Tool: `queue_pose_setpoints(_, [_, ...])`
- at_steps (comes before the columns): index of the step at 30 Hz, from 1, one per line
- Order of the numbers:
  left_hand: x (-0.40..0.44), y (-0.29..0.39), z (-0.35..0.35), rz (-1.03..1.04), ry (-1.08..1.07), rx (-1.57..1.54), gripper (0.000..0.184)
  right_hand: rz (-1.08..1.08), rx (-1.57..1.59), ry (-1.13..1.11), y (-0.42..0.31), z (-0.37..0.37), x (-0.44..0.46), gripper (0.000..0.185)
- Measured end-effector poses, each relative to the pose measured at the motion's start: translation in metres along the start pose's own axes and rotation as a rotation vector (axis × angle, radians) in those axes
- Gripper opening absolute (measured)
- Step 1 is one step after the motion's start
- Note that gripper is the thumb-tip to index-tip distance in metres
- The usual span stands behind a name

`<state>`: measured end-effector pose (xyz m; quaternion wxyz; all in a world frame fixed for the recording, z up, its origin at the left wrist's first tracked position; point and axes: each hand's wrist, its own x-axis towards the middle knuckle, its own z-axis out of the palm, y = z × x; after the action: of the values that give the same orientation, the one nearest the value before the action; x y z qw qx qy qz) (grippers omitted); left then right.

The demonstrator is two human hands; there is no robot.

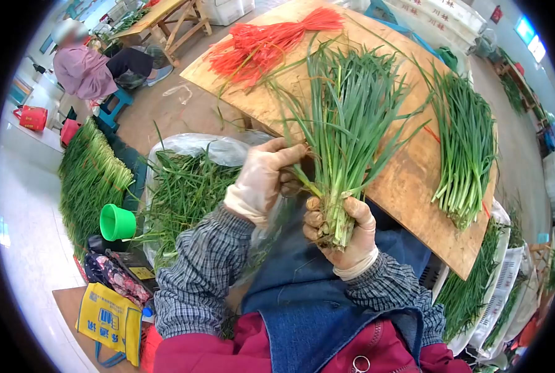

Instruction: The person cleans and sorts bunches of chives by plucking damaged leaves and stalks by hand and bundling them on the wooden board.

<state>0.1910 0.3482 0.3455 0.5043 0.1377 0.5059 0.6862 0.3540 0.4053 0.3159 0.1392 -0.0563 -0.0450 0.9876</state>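
My right hand [345,233], in a thin translucent glove, is wrapped round the pale root ends of a bunch of chives [355,115]. The green leaves fan upward over the wooden board. At the left side of the bunch, my gloved left hand [268,174] has its fingers closed on a loose chive leaf near the stems. Part of what lies between those fingers is hidden. On the right of the board lies another bunch of chives [467,146]. A heap of red ties [265,46] rests at the board's far left.
Loose leaves fill a plastic-lined container [190,146] at my left, beside a green cup [117,222]. More chives [94,186] are piled farther left. White crates [495,301] stand at right. Another person [85,68] sits on a blue stool, back left. A yellow bag [109,320] lies lower left.
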Motion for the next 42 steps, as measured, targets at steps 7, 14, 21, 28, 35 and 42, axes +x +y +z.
queue_pose_setpoints(7, [-0.051,0.039,-0.028,0.110,0.221,0.228,0.017,0.017,-0.073,0.110,0.010,0.004,0.006,0.049])
queue_pose_setpoints(14, [-0.110,0.070,-0.128,0.476,0.823,0.675,0.017,0.006,-0.149,0.107,0.012,-0.001,0.009,0.051])
queue_pose_setpoints(21, [-0.071,0.016,-0.096,0.198,0.434,1.019,0.040,0.032,-0.145,0.070,0.019,-0.010,0.014,0.053])
queue_pose_setpoints(28, [-0.020,-0.023,-0.018,-0.008,0.124,0.217,0.022,0.040,-0.112,0.106,0.015,-0.020,0.009,0.065])
queue_pose_setpoints(35, [-0.041,-0.012,-0.017,0.116,0.290,0.232,0.021,0.069,-0.106,0.079,0.015,-0.022,0.009,0.066])
queue_pose_setpoints(42, [-0.023,-0.024,-0.001,-0.175,0.206,0.046,0.017,0.065,-0.146,0.098,0.013,-0.021,0.006,0.066])
